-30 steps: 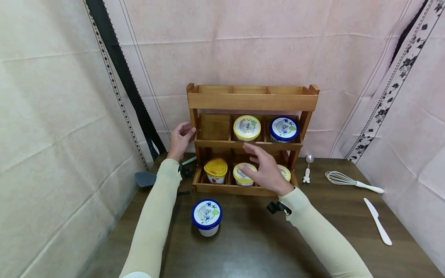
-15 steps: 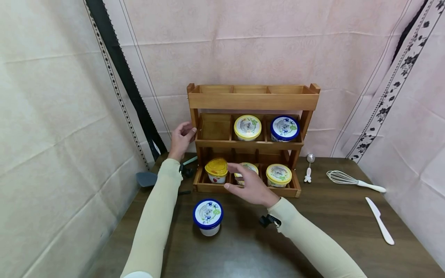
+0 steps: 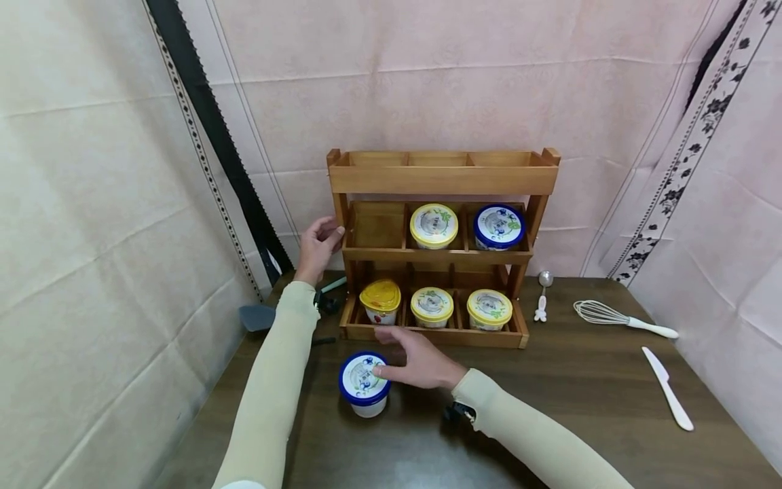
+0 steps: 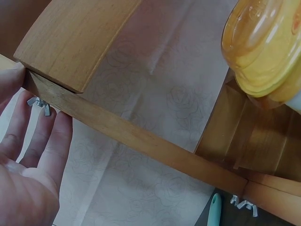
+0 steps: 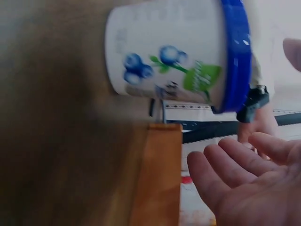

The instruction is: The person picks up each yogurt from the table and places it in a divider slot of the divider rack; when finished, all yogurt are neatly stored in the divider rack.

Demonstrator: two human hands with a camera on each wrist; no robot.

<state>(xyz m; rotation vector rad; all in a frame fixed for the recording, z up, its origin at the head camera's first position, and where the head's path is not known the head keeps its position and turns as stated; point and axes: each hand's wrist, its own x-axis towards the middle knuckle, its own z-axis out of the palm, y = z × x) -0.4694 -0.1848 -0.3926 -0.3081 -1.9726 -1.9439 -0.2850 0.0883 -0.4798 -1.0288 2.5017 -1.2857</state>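
A wooden three-tier rack (image 3: 443, 180) stands at the back of the table. My left hand (image 3: 319, 246) pinches its left upright (image 4: 117, 125), thumb on one side and fingers on the other beside a wing nut (image 4: 39, 104). In front of the rack a tub with a blue lid (image 3: 365, 382) stands upright on the table; blueberries are printed on its side (image 5: 162, 59). My right hand (image 3: 421, 360) hovers at the tub's right, fingers spread, the thumb over the lid's edge in the head view. Whether it touches the lid, I cannot tell.
On the middle tier sit a yellow-lidded tub (image 3: 434, 226) and a blue-lidded tub (image 3: 499, 227). Several yellow-lidded tubs (image 3: 432, 307) fill the bottom tier. A small spoon (image 3: 542, 296), a whisk (image 3: 623, 319) and a white knife (image 3: 667, 389) lie at right. A grey-blue utensil head (image 3: 256, 316) shows at left.
My right hand has moved down and left, from in front of the rack to the blue-lidded tub on the table. My left hand stays on the rack's upright.
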